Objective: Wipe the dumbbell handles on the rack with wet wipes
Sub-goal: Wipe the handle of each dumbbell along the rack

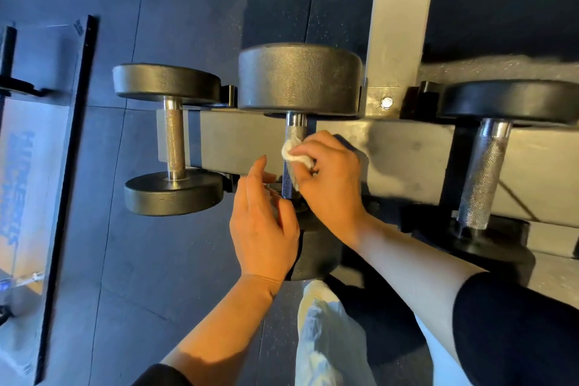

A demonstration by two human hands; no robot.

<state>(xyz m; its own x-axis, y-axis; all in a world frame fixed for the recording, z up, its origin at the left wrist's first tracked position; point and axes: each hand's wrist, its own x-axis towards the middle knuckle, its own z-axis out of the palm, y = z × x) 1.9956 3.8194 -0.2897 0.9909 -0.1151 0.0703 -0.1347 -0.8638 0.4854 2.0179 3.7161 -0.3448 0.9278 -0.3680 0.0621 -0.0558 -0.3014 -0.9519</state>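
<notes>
A white wet wipe (294,153) is pinched in the curled fingers of the right hand (329,178) and pressed against the knurled metal handle (293,163) of the middle dumbbell (299,78), which lies across the grey rack rail (238,141). The left hand (263,222) is held just left of that handle, its fingers loosely extended and grasping nothing, over the near head of the middle dumbbell; whether the fingertips touch the handle cannot be told. Left of the middle dumbbell a smaller dumbbell (170,138) is set on the same rail, its bare knurled handle exposed. Right of the middle dumbbell a third dumbbell (488,166) is seated with its handle uncovered. A chrome upright post (401,19) is bolted to the rail behind and right of the middle dumbbell. Far left of the middle dumbbell a mirrored panel (28,185) shows blue lettering, blurred and reversed, which cannot be read. Below the middle dumbbell a pale shoe (326,335) is seen on the dark rubber floor (175,3).
</notes>
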